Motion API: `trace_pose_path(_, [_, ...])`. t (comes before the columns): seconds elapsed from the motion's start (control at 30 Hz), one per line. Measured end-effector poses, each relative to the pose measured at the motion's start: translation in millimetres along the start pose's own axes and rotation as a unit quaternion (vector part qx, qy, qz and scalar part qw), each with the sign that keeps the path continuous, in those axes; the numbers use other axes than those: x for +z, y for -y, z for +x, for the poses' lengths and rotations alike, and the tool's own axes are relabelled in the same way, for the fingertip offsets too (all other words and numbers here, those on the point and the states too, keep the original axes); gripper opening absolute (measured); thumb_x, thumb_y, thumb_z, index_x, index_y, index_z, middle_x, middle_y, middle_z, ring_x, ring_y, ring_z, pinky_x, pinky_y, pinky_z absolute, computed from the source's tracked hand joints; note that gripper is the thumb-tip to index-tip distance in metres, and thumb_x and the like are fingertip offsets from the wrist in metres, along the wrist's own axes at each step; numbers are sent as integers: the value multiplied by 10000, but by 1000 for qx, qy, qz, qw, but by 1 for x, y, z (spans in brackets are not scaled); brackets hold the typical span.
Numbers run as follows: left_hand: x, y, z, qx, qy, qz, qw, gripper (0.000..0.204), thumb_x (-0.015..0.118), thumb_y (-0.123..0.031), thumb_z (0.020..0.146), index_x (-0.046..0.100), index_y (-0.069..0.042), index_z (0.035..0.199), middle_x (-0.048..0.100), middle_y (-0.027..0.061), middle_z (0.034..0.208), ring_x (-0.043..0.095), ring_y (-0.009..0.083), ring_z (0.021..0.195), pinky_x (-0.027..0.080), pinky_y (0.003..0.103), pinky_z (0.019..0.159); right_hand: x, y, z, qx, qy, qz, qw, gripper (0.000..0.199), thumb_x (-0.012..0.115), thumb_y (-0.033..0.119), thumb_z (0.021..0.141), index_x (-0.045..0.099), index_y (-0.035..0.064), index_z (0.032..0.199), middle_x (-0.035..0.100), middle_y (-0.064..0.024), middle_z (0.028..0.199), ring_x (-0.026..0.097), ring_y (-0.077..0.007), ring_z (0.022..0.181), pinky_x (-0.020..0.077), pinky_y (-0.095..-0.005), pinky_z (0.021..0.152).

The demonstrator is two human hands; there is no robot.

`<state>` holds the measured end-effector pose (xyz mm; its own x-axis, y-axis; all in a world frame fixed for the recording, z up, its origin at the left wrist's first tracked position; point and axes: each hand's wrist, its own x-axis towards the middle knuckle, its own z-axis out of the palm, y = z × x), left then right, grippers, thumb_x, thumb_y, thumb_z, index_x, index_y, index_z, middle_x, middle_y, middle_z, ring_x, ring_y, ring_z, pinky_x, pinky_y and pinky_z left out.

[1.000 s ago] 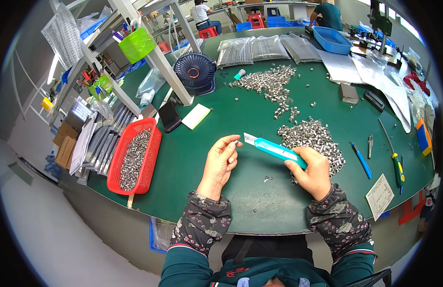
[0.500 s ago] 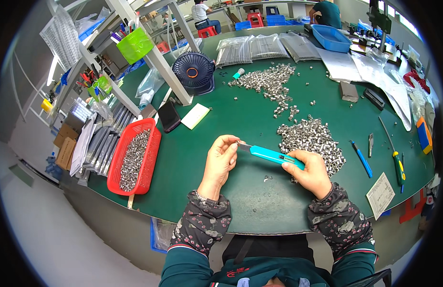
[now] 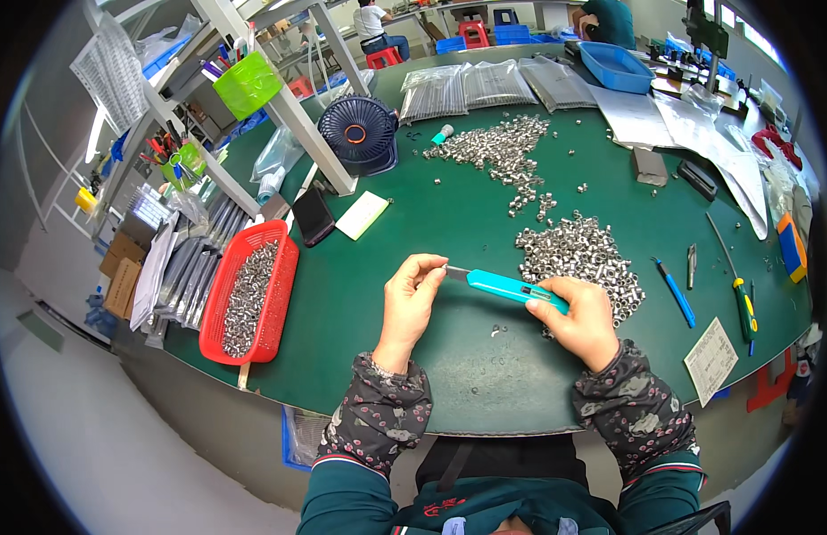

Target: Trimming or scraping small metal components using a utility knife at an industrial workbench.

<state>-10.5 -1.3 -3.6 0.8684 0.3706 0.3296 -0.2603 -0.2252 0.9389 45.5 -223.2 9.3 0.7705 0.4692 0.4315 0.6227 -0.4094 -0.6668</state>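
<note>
A teal utility knife (image 3: 496, 283) lies in the grip of my right hand (image 3: 583, 323), its blade pointing left. My left hand (image 3: 408, 301) is closed in a pinch, thumb and forefinger right at the blade's tip; whatever small piece they hold is too small to make out. Just behind the knife and my right hand spreads a heap of short metal rings (image 3: 585, 259). A few tiny scraps (image 3: 497, 331) lie on the green table (image 3: 467, 392) between my forearms.
Left stands a red basket (image 3: 282, 303) of small metal parts, near a phone (image 3: 314, 217), yellow notepad (image 3: 363, 215) and fan (image 3: 358, 134). Farther back lies another ring heap (image 3: 498, 152). On the right are a blue pen-like tool (image 3: 675, 294), a screwdriver (image 3: 744, 308) and a paper card (image 3: 711, 361).
Both hands and the knife stay in nearly the same place; the fingertips of my left hand shift very slightly at the blade. The whole view moves a little.
</note>
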Motion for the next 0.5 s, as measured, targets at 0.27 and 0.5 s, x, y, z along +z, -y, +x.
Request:
trace_pose_path(0.27, [-2, -9, 1, -119, -25, -139, 983, 128, 528, -53, 833, 535, -18, 955, 562, 20, 790, 349, -5, 476, 240, 127, 390, -1, 6, -1, -47, -85, 0, 995, 231, 648, 240, 701, 606, 46, 817, 557, -94, 650, 548, -252, 540, 422, -334, 491])
trace_pose_path(0.5, [-2, -8, 0, -111, -16, -166, 980, 136, 526, -61, 835, 544, -18, 963, 568, 22, 805, 346, -7, 475, 245, 127, 390, -4, 3, 2, 78, 73, 80, 991, 274, 622, 284, 722, 624, 35, 835, 581, -115, 652, 568, -234, 555, 431, -324, 516])
